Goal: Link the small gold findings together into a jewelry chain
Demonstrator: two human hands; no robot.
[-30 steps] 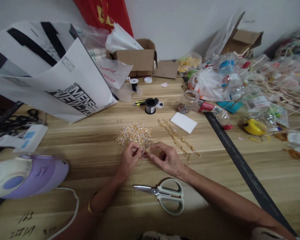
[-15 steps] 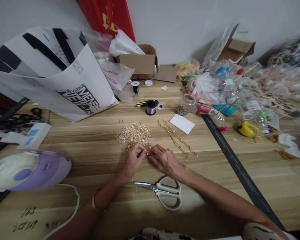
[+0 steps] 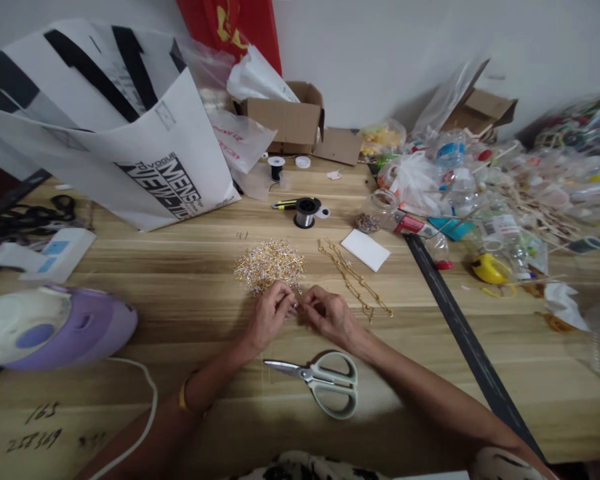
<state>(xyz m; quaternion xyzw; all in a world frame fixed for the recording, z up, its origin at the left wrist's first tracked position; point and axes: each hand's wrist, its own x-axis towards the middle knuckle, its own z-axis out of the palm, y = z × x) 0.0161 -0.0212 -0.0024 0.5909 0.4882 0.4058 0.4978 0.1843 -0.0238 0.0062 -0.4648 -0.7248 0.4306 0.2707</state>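
Note:
A pile of small gold and silver pieces (image 3: pixel 270 265) lies on the wooden table. At its lower edge my left hand (image 3: pixel 273 312) pinches something small, thumb and forefinger together. Close on its right, my right hand (image 3: pixel 330 317) has its fingertips pressed together beside the left ones; what they hold is too small to name. Gold chains (image 3: pixel 353 279) stretch over the table to the right of the pile. Scissors (image 3: pixel 320 383) with pale green handles lie below my hands, blades pointing left.
A spool of wire (image 3: pixel 305 212) and a white card (image 3: pixel 365 250) are beyond my hands. At the left are a large white bag (image 3: pixel 145 153) and a purple and cream device (image 3: pixel 75 327). Plastic bottles (image 3: pixel 453 150) and a yellow tape measure (image 3: pixel 491 268) lie at the right.
The view has shifted slightly. My right hand's fingers are more bent and raised at the knuckles, and its fingertips sit a little apart from the left ones.

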